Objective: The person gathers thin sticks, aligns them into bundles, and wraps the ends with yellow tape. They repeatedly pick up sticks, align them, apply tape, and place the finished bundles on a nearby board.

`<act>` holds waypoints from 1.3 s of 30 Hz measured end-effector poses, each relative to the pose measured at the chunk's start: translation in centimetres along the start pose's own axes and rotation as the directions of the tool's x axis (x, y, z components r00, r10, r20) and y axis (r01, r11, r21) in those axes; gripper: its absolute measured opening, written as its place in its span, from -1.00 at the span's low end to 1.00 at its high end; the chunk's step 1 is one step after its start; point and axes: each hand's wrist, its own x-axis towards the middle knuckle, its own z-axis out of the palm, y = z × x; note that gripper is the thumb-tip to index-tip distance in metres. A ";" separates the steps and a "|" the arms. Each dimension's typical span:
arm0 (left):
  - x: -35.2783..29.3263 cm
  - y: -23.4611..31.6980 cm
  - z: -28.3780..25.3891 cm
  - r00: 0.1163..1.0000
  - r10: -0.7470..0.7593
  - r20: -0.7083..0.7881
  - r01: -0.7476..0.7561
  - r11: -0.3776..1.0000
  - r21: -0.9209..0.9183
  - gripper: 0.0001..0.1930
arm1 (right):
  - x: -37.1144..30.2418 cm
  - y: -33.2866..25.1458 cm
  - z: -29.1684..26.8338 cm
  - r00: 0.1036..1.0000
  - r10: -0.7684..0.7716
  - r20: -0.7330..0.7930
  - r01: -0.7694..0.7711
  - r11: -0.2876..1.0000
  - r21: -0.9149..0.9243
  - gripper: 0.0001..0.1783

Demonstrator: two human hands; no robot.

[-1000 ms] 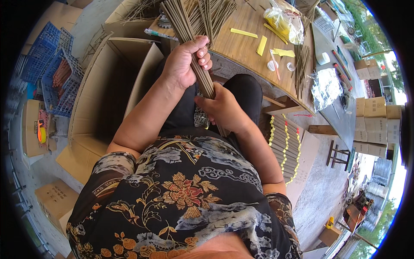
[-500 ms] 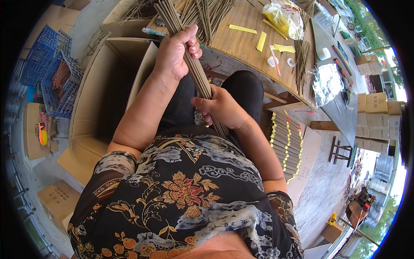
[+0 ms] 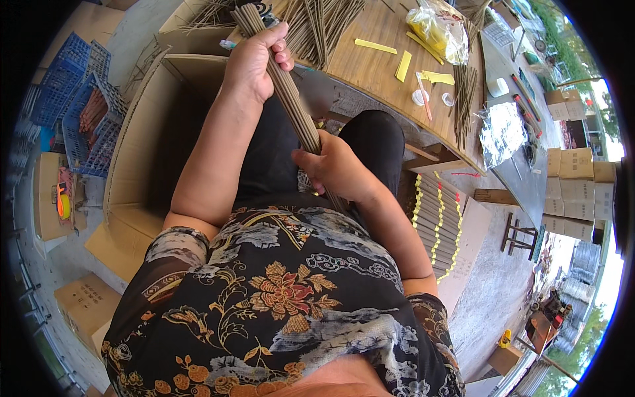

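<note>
In the head view, the left hand (image 3: 256, 63) and right hand (image 3: 340, 167) are squeezing thin, straight brown sticks (image 3: 289, 94), slanting between them. A flat wooden table (image 3: 367, 69) is standing past the right hand; a cardboard box (image 3: 137, 155) is sitting left of the left.

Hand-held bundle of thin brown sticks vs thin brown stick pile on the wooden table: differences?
The held bundle is packed tight; the table pile is fanned out. The left hand and right hand grip the held bundle; the table pile rests on the wooden table. Both: thin brown sticks.
</note>
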 end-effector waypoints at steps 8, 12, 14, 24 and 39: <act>-1.9 -2.8 0.7 0.994 -0.058 0.090 0.063 0.997 -0.049 -0.83 | 0.0 -0.2 -0.9 0.997 0.021 0.073 -0.032 0.988 0.153 -0.78; -3.2 -3.8 0.6 0.895 -0.188 0.405 0.326 0.896 -0.302 -0.82 | -0.2 0.0 -1.5 0.954 0.011 0.299 -0.174 0.835 0.523 -0.79; -3.0 -3.7 0.6 0.944 -0.215 0.251 0.268 0.943 -0.196 -0.84 | -0.1 -0.5 -0.8 0.990 0.010 0.142 -0.060 0.935 0.350 -0.78; -4.2 -3.9 1.7 0.949 -0.244 0.200 0.277 0.948 -0.160 -0.78 | 0.0 0.1 -1.2 0.987 -0.029 0.156 -0.016 0.961 0.277 -0.75; -3.9 -3.4 1.1 0.981 -0.171 0.090 0.177 0.983 -0.058 -0.75 | 0.7 0.3 -2.6 0.855 -0.461 -0.240 0.410 0.882 -0.235 -0.77</act>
